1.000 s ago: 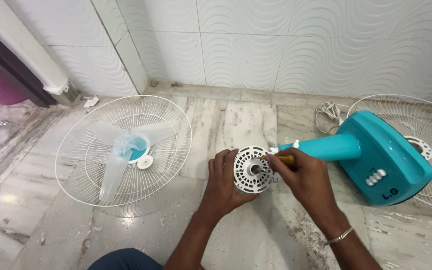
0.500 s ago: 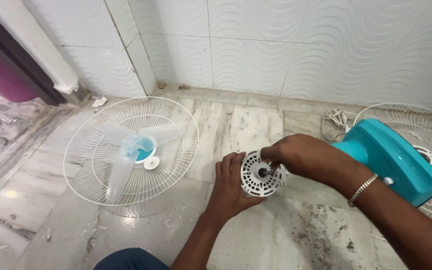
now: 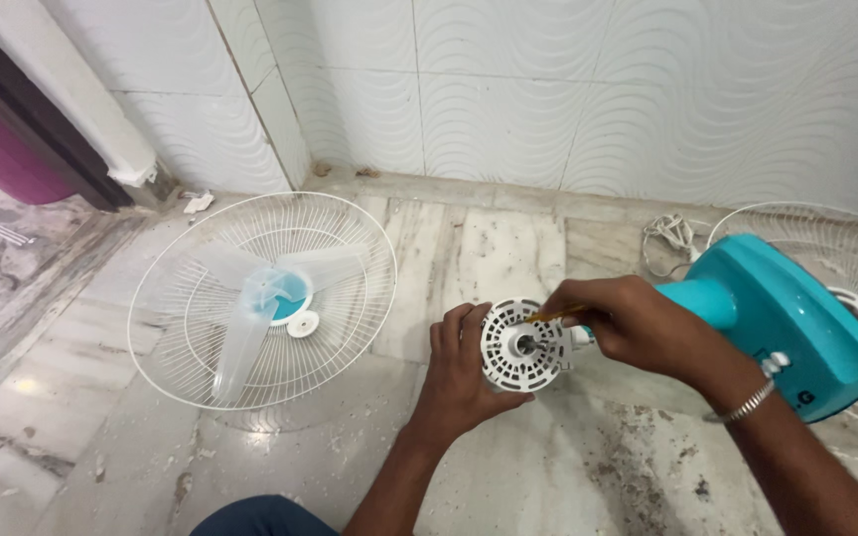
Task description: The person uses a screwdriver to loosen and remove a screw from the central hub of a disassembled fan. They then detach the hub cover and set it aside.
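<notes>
My left hand [image 3: 459,375] cups the white round vented motor housing [image 3: 520,347] of a teal table fan from the left. Its metal shaft points toward me. My right hand [image 3: 628,320] reaches over the housing from the right, fingers pinched on a thin yellowish tool [image 3: 546,317] whose tip touches the housing's face. The teal fan body and base [image 3: 777,318] lie on their side behind my right wrist, which wears a metal bracelet.
A white wire fan guard [image 3: 201,288] lies on the marble floor at left, holding translucent blades with a teal hub [image 3: 285,290]. A second wire guard [image 3: 826,243] sits at far right behind the teal base. A white cord [image 3: 669,238] is coiled by the tiled wall.
The view has shifted down and left. My right hand moved from beside the fan neck to over the housing's face, now bringing the thin tool onto it. My left hand still holds the housing.
</notes>
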